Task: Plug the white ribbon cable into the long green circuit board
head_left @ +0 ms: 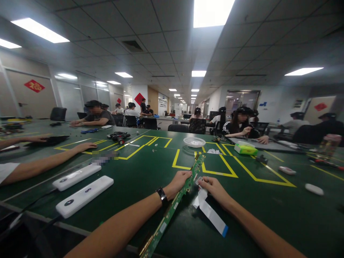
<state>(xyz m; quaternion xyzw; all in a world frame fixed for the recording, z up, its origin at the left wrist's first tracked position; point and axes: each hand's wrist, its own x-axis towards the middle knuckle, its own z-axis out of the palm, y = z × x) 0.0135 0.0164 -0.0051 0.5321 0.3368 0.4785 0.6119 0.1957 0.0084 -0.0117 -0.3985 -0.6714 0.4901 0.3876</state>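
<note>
My left hand point(179, 182) grips a long, narrow green circuit board point(174, 207), which runs slantwise from the bottom of the view up toward the middle of the table. Close beside the board, my right hand point(214, 189) pinches a white ribbon cable point(211, 212) near its upper end. The cable is folded, and its blue-tipped end hangs down to the right. Fingers partly hide whether the pinched end touches the board. A dark band circles my left wrist.
Two white power strips point(84, 196) lie at left, near a co-worker's arms. Beyond the board stands a clear round dish point(194, 142). A green-and-white box point(245, 148) and white mouse-like objects point(314, 189) are at right. Yellow tape point(220, 175) marks the green table point(129, 229). People sit opposite.
</note>
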